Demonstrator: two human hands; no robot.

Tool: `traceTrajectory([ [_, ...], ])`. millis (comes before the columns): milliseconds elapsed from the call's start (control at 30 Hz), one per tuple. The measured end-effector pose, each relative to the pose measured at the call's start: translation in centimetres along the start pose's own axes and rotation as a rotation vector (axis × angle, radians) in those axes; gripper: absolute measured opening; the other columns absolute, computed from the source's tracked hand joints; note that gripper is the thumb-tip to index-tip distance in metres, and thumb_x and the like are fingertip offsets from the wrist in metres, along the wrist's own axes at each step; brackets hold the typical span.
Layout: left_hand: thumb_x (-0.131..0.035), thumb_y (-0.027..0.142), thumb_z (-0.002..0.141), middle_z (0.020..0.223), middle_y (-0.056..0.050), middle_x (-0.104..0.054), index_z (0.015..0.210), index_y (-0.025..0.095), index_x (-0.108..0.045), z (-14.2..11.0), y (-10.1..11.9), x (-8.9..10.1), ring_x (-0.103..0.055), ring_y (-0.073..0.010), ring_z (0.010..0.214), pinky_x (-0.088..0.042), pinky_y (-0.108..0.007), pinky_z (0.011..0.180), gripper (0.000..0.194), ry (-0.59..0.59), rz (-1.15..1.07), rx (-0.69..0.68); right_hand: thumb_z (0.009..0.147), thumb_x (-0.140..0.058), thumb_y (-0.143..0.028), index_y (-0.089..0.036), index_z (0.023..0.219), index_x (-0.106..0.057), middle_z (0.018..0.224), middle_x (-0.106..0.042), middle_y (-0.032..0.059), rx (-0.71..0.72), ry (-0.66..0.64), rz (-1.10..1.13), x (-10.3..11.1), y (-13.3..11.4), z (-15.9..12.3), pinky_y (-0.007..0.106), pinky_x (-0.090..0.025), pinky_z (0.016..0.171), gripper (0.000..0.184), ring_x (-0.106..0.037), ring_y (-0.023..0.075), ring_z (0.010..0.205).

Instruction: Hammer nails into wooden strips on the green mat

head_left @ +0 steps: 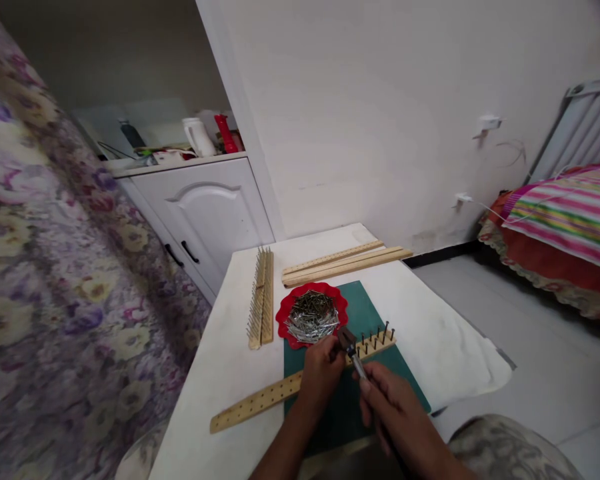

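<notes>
My right hand (393,407) is wrapped round the handle of a hammer (359,365), its dark head close beside my left fingertips. My left hand (323,373) is closed in a pinch over a wooden strip (260,401); whatever sits between the fingers is hidden. Several dark nails (375,341) stand upright in the strip's right end, while its left part shows rows of small holes. Under the strip lies a green mat (363,303). Just beyond my left hand, a red scalloped dish (283,313) holds a heap of loose nails (313,317).
On the table's (215,360) left side lie wooden strips (269,300) bristling with nails. More strips (340,263) rest near the wall. A floral curtain (70,267) hangs at left, a white cabinet (205,213) behind it. A bed (565,233) stands at right.
</notes>
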State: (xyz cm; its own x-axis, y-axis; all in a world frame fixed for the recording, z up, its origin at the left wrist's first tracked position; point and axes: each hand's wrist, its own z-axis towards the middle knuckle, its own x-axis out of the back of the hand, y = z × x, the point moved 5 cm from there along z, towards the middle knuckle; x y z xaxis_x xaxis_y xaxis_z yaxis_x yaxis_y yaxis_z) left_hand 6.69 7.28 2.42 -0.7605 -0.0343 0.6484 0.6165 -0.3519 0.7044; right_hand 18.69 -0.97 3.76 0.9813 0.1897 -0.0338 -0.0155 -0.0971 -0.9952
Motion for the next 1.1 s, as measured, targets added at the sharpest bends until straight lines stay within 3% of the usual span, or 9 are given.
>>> traceTrajectory([
  [167,-0.047,0.012,0.074,0.065,0.001,-0.061,0.07,0.017,-0.061,0.0,0.0,-0.1,-0.053,-0.0119,0.06,-0.037,-0.02,0.057,0.015,-0.007,0.023,-0.008,0.091,-0.041,-0.046,-0.021,0.092,-0.049,0.054,-0.053,-0.0092,-0.007,-0.012,0.076,0.0,0.2,0.0,0.016,-0.019,0.03,0.027,-0.035,0.0044,0.028],
  [300,-0.049,0.017,0.08,0.078,-0.002,-0.065,0.081,0.019,-0.064,-0.5,0.1,0.1,-0.058,-0.0136,0.07,-0.042,-0.022,0.064,0.015,-0.048,0.055,-0.038,0.091,-0.041,-0.045,-0.021,0.098,-0.048,0.056,-0.053,-0.0091,0.021,0.028,0.135,0.8,0.1,-0.2,0.015,-0.02,0.029,0.026,-0.036,0.0033,0.028],
  [533,-0.055,0.027,0.08,0.098,-0.006,-0.063,0.103,0.022,-0.06,-3.1,-0.7,1.5,-0.06,-0.0207,0.088,-0.044,-0.028,0.072,0.024,-0.12,0.467,0.009,0.089,-0.045,-0.047,-0.021,0.099,-0.049,0.056,-0.054,-0.0081,0.018,0.133,0.196,3.1,-0.8,-1.0,0.016,-0.022,0.031,0.029,-0.037,0.0037,0.028],
  [733,-0.051,0.027,0.083,0.096,-0.004,-0.061,0.098,0.023,-0.058,-3.1,-0.6,1.3,-0.06,-0.0196,0.088,-0.042,-0.027,0.071,0.017,-0.153,0.552,0.015,0.089,-0.046,-0.046,-0.02,0.099,-0.05,0.057,-0.058,-0.0064,0.047,0.207,0.22,4.4,-1.2,-1.5,0.017,-0.023,0.032,0.028,-0.039,0.0036,0.028],
  [967,-0.052,0.025,0.083,0.095,-0.003,-0.061,0.094,0.023,-0.058,-2.2,0.3,0.1,-0.059,-0.019,0.088,-0.041,-0.025,0.067,0.013,-0.184,0.596,0.019,0.088,-0.047,-0.048,-0.02,0.1,-0.05,0.055,-0.057,-0.0072,0.036,0.185,0.24,4.0,-0.8,-1.3,0.016,-0.022,0.03,0.031,-0.038,0.0032,0.027],
  [1100,-0.049,0.027,0.086,0.095,-0.003,-0.062,0.098,0.023,-0.059,-1.8,0.6,0.7,-0.059,-0.0174,0.084,-0.042,-0.025,0.068,0.016,-0.162,0.52,-0.009,0.087,-0.048,-0.049,-0.02,0.099,-0.05,0.055,-0.057,-0.007,0.024,0.169,0.263,3.8,-0.7,-1.3,0.015,-0.022,0.03,0.032,-0.038,0.0028,0.027],
])
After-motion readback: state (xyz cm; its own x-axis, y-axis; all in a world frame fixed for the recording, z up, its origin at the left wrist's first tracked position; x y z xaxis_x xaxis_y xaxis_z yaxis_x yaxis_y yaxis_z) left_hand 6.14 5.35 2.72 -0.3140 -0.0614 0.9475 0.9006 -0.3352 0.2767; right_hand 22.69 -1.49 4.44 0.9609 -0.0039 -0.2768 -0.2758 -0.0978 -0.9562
